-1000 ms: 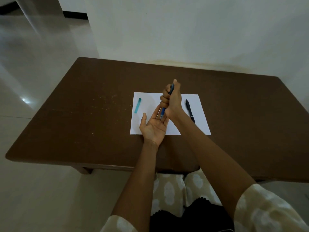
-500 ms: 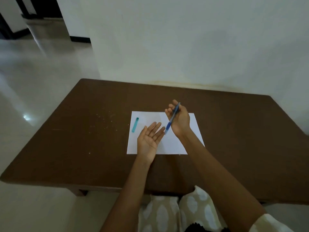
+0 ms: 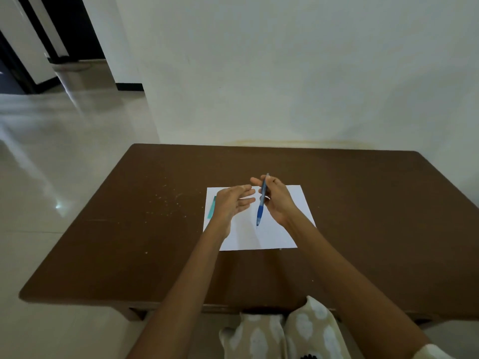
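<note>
A white sheet of paper [image 3: 272,234] lies on the brown table [image 3: 129,242]. My right hand [image 3: 278,200] holds a blue pen [image 3: 261,207] above the sheet, tip pointing down toward me. My left hand [image 3: 232,204] hovers just left of the pen with straight fingers and holds nothing. A teal strip [image 3: 211,211] lies on the paper's left edge, partly hidden behind my left hand. The black pen seen earlier is hidden behind my right hand.
The table's far edge meets a white wall [image 3: 285,86]. Pale specks [image 3: 166,200] dot the tabletop left of the paper. Shiny tiled floor [image 3: 51,164] spreads to the left. My patterned trousers [image 3: 282,335] show below the near table edge.
My left hand turned from palm-up to sideways and rose beside the pen. My right hand lifted the pen off the left palm and loosened from a fist. The camera tilted upward.
</note>
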